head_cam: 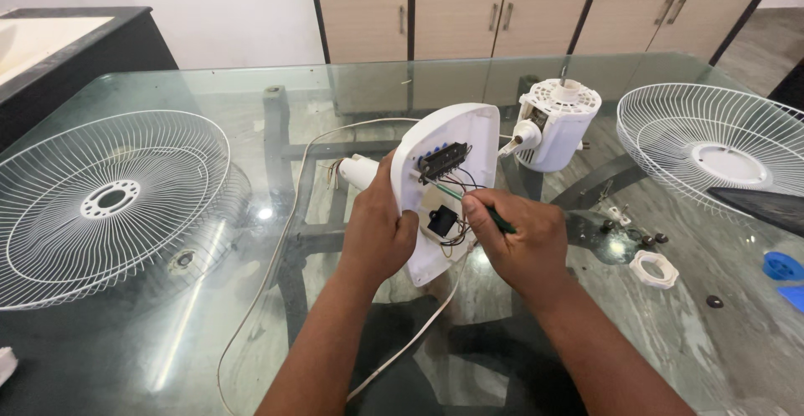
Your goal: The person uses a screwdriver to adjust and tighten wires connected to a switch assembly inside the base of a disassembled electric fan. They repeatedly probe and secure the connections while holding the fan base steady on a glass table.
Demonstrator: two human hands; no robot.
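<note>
A white fan control housing (456, 135) stands tilted on edge over the glass table (167, 332), its open inside facing me with a black switch block, a small black part and thin wires. My left hand (375, 230) grips its left edge. My right hand (517, 244) holds a green-handled tool (496, 219), its tip inside the housing near the wires. A white cord (289, 232) trails from the housing across the table toward me.
A white fan guard (109, 202) lies at the left, another guard (712, 144) at the right. A white motor unit (554, 123) stands behind the housing. A white plastic nut (653, 268), small screws (645, 238) and a blue part (783, 267) lie right. Cabinets (536, 18) stand beyond.
</note>
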